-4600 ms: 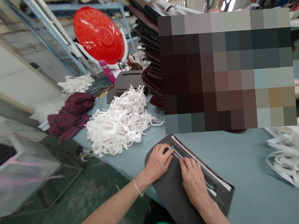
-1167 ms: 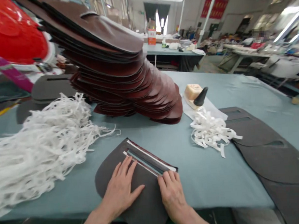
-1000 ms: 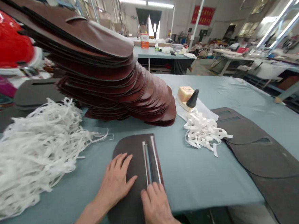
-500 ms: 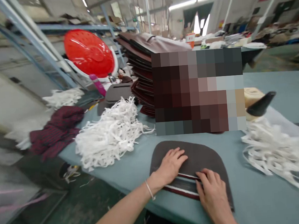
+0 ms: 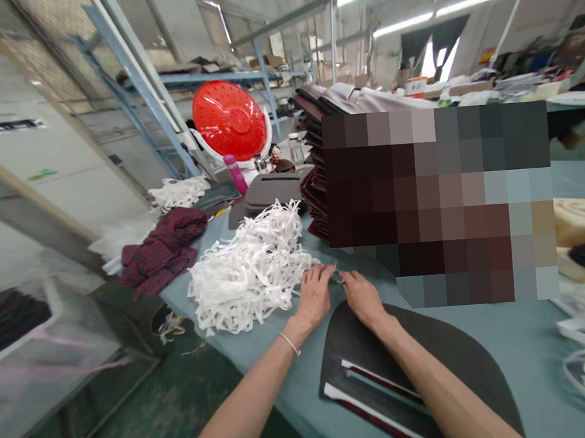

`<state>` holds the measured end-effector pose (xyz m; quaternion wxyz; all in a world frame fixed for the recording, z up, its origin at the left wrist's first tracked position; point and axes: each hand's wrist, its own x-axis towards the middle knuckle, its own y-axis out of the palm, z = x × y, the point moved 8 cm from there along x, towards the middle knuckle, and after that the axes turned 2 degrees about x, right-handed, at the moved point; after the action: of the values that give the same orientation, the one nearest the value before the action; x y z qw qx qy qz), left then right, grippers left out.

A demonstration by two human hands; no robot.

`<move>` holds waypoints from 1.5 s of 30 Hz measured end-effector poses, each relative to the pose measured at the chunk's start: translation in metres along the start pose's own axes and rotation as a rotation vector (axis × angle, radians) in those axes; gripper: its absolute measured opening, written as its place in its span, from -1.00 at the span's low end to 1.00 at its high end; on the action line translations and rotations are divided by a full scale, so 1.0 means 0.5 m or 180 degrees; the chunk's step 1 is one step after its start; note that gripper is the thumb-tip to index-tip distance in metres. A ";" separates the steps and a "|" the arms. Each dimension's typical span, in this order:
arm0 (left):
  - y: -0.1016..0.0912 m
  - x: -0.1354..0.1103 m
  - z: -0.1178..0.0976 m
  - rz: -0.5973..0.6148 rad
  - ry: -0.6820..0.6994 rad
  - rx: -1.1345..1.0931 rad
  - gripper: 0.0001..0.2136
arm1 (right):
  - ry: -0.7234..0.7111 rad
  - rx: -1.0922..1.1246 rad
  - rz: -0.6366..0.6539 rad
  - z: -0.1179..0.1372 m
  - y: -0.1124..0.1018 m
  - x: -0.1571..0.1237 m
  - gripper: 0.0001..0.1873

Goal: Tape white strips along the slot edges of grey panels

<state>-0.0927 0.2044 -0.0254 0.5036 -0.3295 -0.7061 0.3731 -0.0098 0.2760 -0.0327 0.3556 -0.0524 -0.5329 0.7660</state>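
Head view: blue-green table underneath; dark slotted panel lies on it, nearer the body than the fingertips, right forearm crossing over; tangled white strip pile just left of the fingertips. Left hand and right hand bunch fingers close together; can't tell whether they pinch a strand. Tangles could drag extra strips along; a low forearm could skew the panel.
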 end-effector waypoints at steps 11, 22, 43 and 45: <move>0.006 0.029 0.103 0.0018 -0.0347 0.0226 -0.76 | 0.0532 0.0412 -0.0104 -0.151 -0.106 -0.172 -0.78; -0.025 -0.049 -0.289 0.1631 0.0737 -0.2170 -0.65 | 0.1472 0.2178 -0.0687 -0.101 -0.203 -0.273 -0.70; -0.010 -0.193 -0.073 0.2006 -0.0883 -0.1870 -0.78 | 0.2062 0.0583 0.0022 -0.171 -0.163 -0.525 -0.66; -0.009 -0.202 -0.066 0.2019 -0.1000 -0.1782 -0.80 | 0.2074 0.0642 0.0052 -0.179 -0.164 -0.531 -0.63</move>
<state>-0.0339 0.1235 -0.0614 0.1425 -0.5926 -0.7118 0.3492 0.2682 0.2011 -0.0800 0.5044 -0.2631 -0.3125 0.7607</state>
